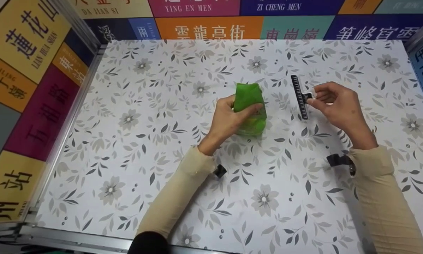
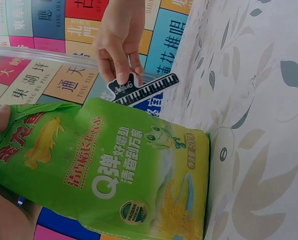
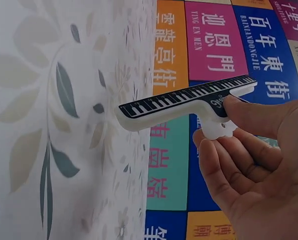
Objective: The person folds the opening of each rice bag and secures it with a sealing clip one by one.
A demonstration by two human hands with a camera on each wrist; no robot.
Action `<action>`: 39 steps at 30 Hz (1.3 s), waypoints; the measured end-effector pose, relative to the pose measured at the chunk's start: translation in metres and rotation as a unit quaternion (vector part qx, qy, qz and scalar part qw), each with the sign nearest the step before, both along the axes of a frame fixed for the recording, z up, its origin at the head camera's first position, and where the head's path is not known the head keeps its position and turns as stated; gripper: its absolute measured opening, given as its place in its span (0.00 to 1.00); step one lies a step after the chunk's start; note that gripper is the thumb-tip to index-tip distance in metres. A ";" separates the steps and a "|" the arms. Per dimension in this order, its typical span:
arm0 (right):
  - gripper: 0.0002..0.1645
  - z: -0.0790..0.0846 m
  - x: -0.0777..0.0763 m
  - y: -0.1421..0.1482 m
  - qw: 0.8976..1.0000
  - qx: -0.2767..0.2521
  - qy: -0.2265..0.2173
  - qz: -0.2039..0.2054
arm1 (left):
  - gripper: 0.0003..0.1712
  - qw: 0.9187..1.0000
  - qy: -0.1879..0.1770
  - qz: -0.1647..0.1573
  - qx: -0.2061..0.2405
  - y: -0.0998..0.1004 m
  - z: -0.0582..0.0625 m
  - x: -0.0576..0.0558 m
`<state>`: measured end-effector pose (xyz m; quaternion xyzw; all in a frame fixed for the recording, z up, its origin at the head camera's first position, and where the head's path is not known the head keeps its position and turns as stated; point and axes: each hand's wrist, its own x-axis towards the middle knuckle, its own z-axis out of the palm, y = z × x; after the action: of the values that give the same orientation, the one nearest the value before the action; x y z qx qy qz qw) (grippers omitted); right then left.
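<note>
A green and yellow rice bag point(image 1: 250, 121) stands upright on the table, its top folded over. My left hand point(image 1: 227, 116) grips it near the top, with the thumb across the near face. In the left wrist view the printed front of the bag point(image 2: 134, 165) shows a fish and a frog. To the right, my right hand point(image 1: 342, 106) pinches a bag clip point(image 1: 299, 97) by its handle, above the table and apart from the bag. Black and white piano keys pattern the long bar of the clip point(image 3: 188, 97). In the right wrist view its jaws look closed.
A white tabletop point(image 1: 155, 169) printed with grey leaves and flowers lies under both hands. Colourful panels point(image 1: 211, 28) with Chinese lettering stand along the back and the sides. A metal rail point(image 1: 70, 120) runs down the left edge.
</note>
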<state>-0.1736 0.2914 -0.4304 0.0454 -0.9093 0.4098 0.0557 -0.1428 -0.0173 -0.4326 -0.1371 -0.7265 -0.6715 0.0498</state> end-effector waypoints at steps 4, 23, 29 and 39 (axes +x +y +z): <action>0.19 0.001 0.005 -0.007 0.999 -0.003 0.025 0.031 | 0.12 1.000 -0.003 0.002 -0.005 0.000 0.000 0.001; 0.13 0.005 0.018 -0.018 0.992 -0.072 0.054 0.088 | 0.11 1.000 -0.012 -0.003 0.000 0.001 -0.001 0.001; 0.11 0.006 0.022 -0.022 0.989 -0.096 0.046 0.106 | 0.12 1.000 -0.017 -0.007 0.001 0.001 -0.001 0.000; 0.11 0.008 0.027 -0.029 0.983 -0.121 0.040 0.135 | 0.13 1.000 -0.018 -0.003 0.004 0.001 0.001 0.000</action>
<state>-0.1463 0.2624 -0.4227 0.1771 -0.8355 0.5184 0.0417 -0.1427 -0.0163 -0.4321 -0.1275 -0.7241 -0.6769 0.0353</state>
